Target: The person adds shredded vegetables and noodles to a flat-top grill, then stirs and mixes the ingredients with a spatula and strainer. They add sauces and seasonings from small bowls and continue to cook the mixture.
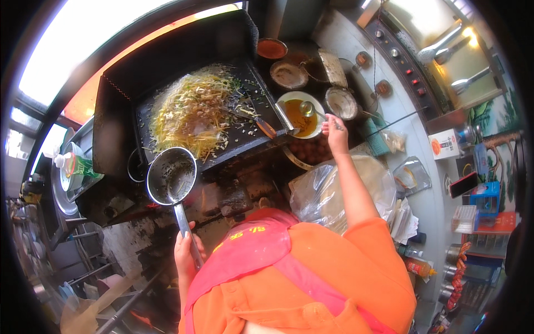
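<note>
My left hand (188,249) grips the handle of a metal saucepan (172,177), which is held over the front left edge of the griddle with dark bits of food in its bottom. My right hand (335,130) holds a metal ladle (308,109) by its handle. The ladle's bowl is in the amber liquid of a white bowl (288,97) to the right of the griddle. On the dark griddle (233,153) lies a heap of yellowish shreds (187,110) with chopped green pieces. A spatula with a wooden handle (265,127) rests at the heap's right side.
Behind the white bowl stand several round containers, one holding red stuff (272,48). Round brown items (308,150) fill a vessel below it. A clear plastic bag (321,192) of flat round sheets lies under my right forearm. Further right, a phone (464,185) and a white box (444,144) are on the counter.
</note>
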{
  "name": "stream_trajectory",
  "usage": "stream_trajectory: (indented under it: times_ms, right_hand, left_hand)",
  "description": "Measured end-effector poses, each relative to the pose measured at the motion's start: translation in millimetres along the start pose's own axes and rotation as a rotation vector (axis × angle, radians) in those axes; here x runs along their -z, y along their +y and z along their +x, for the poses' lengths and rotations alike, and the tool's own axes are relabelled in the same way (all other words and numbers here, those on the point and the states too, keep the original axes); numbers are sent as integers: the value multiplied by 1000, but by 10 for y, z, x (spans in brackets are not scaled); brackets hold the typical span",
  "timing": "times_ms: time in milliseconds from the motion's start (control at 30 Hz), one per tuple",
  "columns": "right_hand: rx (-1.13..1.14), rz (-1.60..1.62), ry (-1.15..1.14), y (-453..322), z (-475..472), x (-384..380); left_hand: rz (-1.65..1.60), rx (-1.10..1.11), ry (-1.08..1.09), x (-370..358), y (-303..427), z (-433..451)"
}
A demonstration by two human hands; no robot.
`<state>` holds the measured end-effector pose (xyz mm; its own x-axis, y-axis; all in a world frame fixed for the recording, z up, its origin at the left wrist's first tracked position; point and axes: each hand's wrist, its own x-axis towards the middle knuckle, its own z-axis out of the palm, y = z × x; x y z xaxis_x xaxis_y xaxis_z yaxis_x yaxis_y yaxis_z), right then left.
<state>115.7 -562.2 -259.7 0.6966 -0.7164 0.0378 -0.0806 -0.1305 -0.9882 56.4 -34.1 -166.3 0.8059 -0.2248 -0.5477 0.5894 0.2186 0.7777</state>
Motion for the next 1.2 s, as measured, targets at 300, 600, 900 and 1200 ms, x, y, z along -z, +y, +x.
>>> stream_trajectory:
  times_ms: [300, 600, 900, 1200]
  right_hand:
    - [-274, 199, 97, 394, -52, 188]
    - [-241, 217, -39, -537, 312, 77]
    - [-208, 196, -493, -1557, 64, -1541]
    - [998, -44, -533, -1783, -284, -2688]
  left_hand:
    - [-8, 5, 17, -44, 40, -23]
    - [-43, 3, -5, -7, -15, -30]
    - [-68, 31, -16, -40, 57, -57]
    - [-83, 67, 8, -24, 44, -77]
